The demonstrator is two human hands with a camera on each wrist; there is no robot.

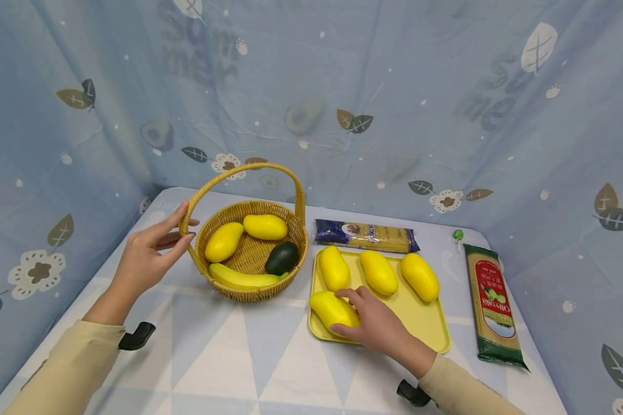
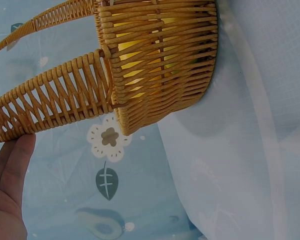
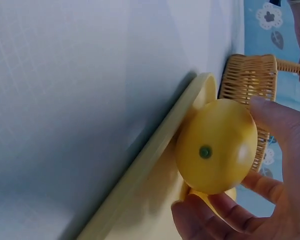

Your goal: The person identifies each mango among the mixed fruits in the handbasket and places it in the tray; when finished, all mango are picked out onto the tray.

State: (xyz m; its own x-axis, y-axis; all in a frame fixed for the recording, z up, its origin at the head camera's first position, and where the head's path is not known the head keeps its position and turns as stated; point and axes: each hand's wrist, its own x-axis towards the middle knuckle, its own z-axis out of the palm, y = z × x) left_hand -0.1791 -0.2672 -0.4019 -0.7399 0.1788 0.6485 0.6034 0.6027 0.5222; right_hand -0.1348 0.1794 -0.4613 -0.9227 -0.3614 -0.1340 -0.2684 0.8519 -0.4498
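Fruit lies in two places on the worktop (image 1: 218, 363). Inside the wicker basket (image 1: 249, 295) we count two yellow mangoes (image 1: 224, 242), a banana (image 1: 244, 278) and a dark green avocado (image 1: 282, 258). On the yellow tray (image 1: 415, 317), to the basket's right, we count four more: the near mango (image 1: 332, 308) at the tray's left edge, and a back row of three mangoes (image 1: 379, 272).

Hands: the left hand (image 1: 153, 248) pinches the basket handle (image 1: 300, 199) on its left side, thumb and fingertips on either side of it. The right hand (image 1: 376, 323) grips the near mango, thumb and bent fingers round its sides. The mango sits over the tray rim; we cannot tell whether its underside is touching the tray.

Progress, our judgement: the work looks partway along. Four pieces are in the basket; the near mango is in hand but not yet clear of the tray area, and the back row is unhandled.

Also noted: a blue-ended pasta packet (image 1: 366, 235) behind the tray, and a green-ended packet (image 1: 495, 305) and green lollipop (image 1: 458, 234) to its right.
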